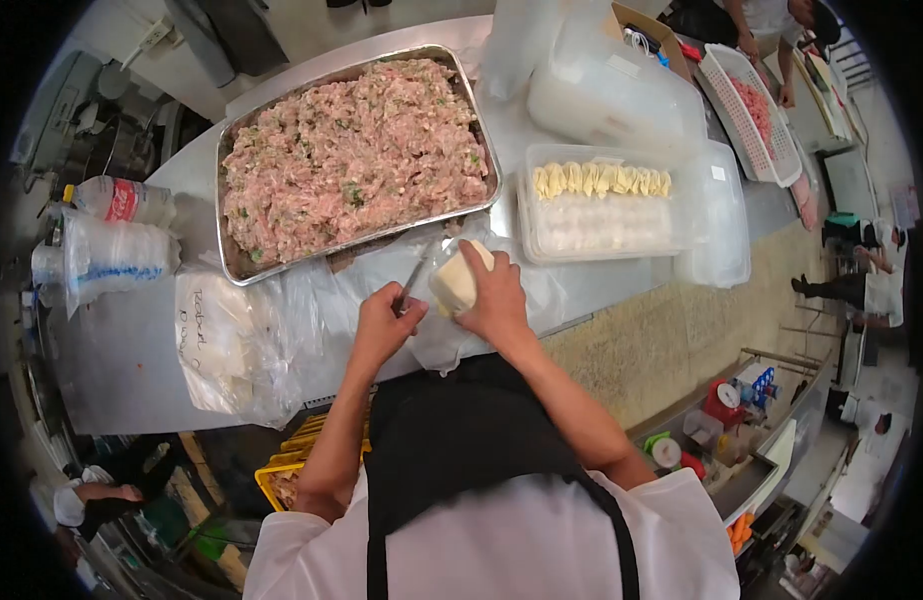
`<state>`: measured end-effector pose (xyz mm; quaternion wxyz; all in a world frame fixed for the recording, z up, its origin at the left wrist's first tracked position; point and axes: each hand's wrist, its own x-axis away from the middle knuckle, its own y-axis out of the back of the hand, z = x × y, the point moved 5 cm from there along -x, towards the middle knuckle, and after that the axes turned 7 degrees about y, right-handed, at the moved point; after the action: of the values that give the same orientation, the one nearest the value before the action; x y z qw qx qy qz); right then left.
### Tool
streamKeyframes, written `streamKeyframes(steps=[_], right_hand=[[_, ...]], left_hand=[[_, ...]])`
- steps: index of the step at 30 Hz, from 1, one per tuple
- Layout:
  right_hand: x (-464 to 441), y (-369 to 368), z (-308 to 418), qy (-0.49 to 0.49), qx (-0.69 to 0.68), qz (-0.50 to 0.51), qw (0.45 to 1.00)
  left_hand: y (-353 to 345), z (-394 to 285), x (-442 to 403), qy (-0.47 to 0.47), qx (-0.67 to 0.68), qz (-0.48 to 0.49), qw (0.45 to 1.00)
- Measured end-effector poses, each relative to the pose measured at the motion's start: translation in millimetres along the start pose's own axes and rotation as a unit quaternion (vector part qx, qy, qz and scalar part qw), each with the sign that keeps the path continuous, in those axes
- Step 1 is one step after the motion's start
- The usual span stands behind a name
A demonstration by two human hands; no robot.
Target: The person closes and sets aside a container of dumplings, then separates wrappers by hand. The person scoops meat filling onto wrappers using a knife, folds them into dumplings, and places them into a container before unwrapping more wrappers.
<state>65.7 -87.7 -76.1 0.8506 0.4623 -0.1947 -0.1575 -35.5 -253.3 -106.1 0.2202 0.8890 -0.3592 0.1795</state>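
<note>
My right hand (497, 297) grips a pale stack of dough wrappers (456, 282), its fingers spread across the top and side. Beside it, my left hand (387, 322) is closed on a thin metal tool (417, 268) that looks like a narrow spatula or knife and points up toward the tray. Under both hands lies clear plastic film (437, 345). Just beyond them is a large metal tray (490, 150) heaped with minced meat filling (357, 160) flecked with green. To the right, a clear plastic box (537, 235) holds a row of pleated yellowish dumplings (602, 180) and paler rows.
A bag of pale wrappers (217, 345) with handwriting lies at left, near bagged plastic cups (117, 260) and a bottle (122, 200). Translucent boxes (622, 95) stand at the back right. A white basket (717, 75) holds pink meat. Other people work at the far right.
</note>
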Motion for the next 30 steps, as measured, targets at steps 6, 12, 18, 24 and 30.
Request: streamKeyframes(steps=[6,12,18,24,30], right_hand=[[-2,19,-29,0.020,-0.212,-0.057,0.975],[10,-2,-36,-0.083,-0.657,0.092,0.744],[19,-18,-43,-0.227,-0.585,0.160,0.762],[19,23,-41,0.008,-0.229,-0.073,0.971],[27,31,-13,0.078,-0.081,-0.089,0.990]], left_hand=[[-13,-7,1,-0.038,0.016,-0.018,0.999],[-3,-16,10,-0.035,0.236,0.009,0.971],[-3,-30,1,-0.055,-0.052,-0.076,0.994],[-11,-19,-4,-0.048,-0.047,-0.100,0.993],[-26,-46,8,-0.137,-0.111,-0.048,0.983]])
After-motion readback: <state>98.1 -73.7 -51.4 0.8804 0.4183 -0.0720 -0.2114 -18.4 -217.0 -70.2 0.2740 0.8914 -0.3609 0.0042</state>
